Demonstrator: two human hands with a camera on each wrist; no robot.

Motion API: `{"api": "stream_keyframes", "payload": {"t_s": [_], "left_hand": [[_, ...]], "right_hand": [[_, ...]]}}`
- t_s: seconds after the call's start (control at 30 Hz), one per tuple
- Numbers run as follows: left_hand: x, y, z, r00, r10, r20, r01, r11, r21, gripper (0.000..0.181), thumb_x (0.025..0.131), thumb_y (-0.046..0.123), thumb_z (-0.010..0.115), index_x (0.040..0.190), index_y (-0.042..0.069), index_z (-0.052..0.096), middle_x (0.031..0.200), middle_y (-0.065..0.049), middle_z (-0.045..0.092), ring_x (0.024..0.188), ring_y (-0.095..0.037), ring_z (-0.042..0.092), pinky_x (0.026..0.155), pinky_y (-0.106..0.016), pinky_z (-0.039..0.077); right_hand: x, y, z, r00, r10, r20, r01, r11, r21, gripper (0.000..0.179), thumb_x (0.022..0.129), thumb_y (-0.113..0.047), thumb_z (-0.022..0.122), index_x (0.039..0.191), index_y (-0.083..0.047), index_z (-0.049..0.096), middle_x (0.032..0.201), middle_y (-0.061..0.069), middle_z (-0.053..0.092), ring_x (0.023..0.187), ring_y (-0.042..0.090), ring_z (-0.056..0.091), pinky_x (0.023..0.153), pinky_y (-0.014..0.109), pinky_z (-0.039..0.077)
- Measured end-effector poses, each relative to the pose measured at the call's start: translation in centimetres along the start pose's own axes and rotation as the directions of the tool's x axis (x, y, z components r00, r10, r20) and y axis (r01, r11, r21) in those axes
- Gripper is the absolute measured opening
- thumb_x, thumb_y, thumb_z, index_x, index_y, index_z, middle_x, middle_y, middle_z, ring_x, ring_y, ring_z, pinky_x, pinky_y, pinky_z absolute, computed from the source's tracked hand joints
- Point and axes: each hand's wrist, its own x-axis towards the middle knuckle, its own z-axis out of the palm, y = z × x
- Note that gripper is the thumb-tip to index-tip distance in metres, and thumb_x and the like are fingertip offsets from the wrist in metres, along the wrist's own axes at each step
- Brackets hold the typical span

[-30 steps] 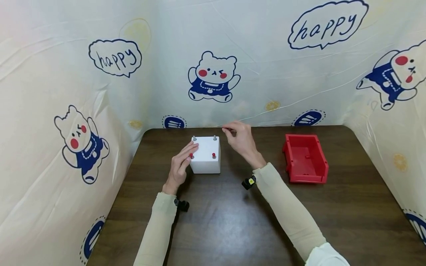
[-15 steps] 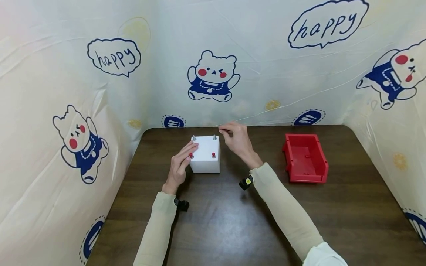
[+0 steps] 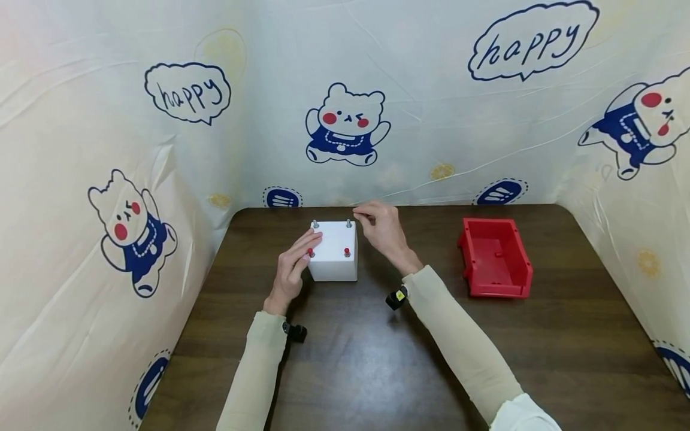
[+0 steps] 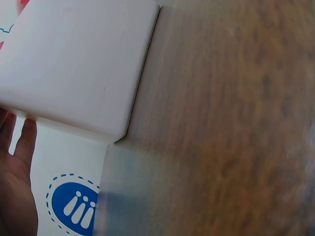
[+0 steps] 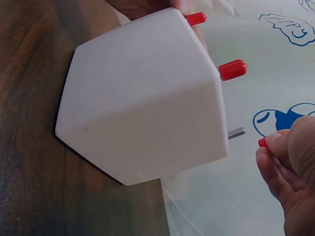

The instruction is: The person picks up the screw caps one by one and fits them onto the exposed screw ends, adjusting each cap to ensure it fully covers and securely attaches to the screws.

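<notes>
A white box [image 3: 334, 239] stands on the table, a metal post near each corner of its top. Red caps [image 5: 233, 70] cover the two near posts; the two far ones show bare metal. My left hand [image 3: 288, 272] rests against the box's left side, fingers extended onto the top edge; in the left wrist view its fingertips [image 4: 28, 130] touch the box. Between thumb and fingers, my right hand [image 3: 383, 230] pinches a small red cap [image 5: 262, 142], largely hidden by the fingers. It is held just off the tip of the far right post [image 5: 236, 133].
To the right, a red plastic bin [image 3: 498, 257] sits on the brown wooden table [image 3: 345, 359]. A printed curtain [image 3: 420, 120] surrounds the back and sides, meeting the table's far edge close behind the box and my right hand.
My right hand has moved a little left and slightly down, closer to the far right post, with the red cap still pinched. My left hand and the box have stayed put.
</notes>
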Motion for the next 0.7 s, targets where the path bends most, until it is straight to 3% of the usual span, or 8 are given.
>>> {"api": "stream_keyframes", "payload": {"t_s": [0.7], "left_hand": [[-0.07, -0.15, 0.07, 1.000, 0.007, 0.000, -0.007, 1.000, 0.003, 0.047, 0.104, 0.013, 0.043, 0.145, 0.011, 0.068, 0.153, -0.007, 0.063, 0.155, -0.028, 0.045, 0.131, -0.040, 0.031]], "right_hand": [[-0.07, -0.26, 0.80, 0.999, -0.041, 0.007, 0.041, 0.999, 0.003, 0.015, 0.098, -0.003, 0.075, 0.110, -0.004, 0.084, 0.107, 0.012, 0.081, 0.095, 0.024, 0.079, 0.083, 0.035, 0.066]]}}
